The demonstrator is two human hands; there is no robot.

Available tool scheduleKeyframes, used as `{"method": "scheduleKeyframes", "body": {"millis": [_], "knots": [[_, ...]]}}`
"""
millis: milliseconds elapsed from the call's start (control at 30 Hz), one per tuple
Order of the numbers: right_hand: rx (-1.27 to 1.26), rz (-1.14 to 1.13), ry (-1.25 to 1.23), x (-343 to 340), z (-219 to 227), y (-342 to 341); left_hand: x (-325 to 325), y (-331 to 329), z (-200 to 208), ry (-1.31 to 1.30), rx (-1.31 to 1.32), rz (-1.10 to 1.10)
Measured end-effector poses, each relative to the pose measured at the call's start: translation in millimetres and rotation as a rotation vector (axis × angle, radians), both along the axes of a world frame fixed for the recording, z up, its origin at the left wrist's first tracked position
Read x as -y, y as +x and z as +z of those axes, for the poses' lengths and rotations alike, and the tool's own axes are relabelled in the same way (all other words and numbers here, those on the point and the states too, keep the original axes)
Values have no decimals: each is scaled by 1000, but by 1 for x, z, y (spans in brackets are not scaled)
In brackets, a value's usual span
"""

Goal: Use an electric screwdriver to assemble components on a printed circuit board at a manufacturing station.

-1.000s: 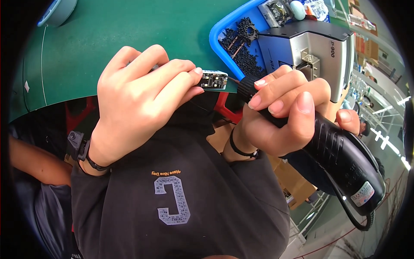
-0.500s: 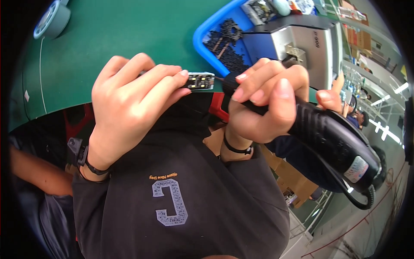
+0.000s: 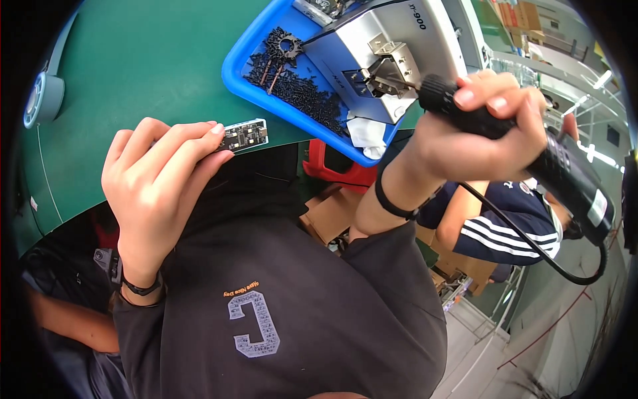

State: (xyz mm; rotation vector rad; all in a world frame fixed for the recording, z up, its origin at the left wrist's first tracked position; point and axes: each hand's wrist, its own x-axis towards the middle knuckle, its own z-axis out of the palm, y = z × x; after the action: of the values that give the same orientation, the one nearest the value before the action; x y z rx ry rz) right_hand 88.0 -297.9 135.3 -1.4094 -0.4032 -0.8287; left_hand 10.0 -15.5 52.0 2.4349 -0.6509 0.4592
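Observation:
Between the thumb and fingers of my left hand [image 3: 159, 176] is a small circuit board [image 3: 246, 135] with a pale rim, held over the front edge of the green table. My right hand [image 3: 485, 133] wraps round a black electric screwdriver [image 3: 578, 179], whose cable loops down on the right. Its knurled nose [image 3: 437, 94] points left at the metal outlet [image 3: 392, 70] of a grey screw feeder [image 3: 339, 53]. Whether the bit touches the outlet, I cannot make out. The feeder stands in a blue tray [image 3: 262, 100], beside a heap of small black screws [image 3: 299, 93].
White crumpled paper [image 3: 367, 136] lies at the tray's near corner. A light blue round object [image 3: 45, 100] stands at the table's far left. Another person in a dark striped sleeve [image 3: 508, 233] is at the right. A red stool [image 3: 332, 169] and cardboard boxes [image 3: 335, 213] are below the table.
My right hand has carried the screwdriver from the circuit board over to the screw feeder. The circuit board stays in my left hand, now farther from the screwdriver. The view has shifted.

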Motion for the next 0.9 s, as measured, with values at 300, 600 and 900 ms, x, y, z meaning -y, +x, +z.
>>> {"method": "scheduleKeyframes", "body": {"millis": [300,600,900], "knots": [[-115,64,-31,-5,-14,24,-1,0,-2,18,-11,3],[-143,207,200,-34,-19,-14,-5,0,-6,4,-15,2],[-77,271,-78,-88,-42,-62,-8,-3,-13,-30,-5,5]]}}
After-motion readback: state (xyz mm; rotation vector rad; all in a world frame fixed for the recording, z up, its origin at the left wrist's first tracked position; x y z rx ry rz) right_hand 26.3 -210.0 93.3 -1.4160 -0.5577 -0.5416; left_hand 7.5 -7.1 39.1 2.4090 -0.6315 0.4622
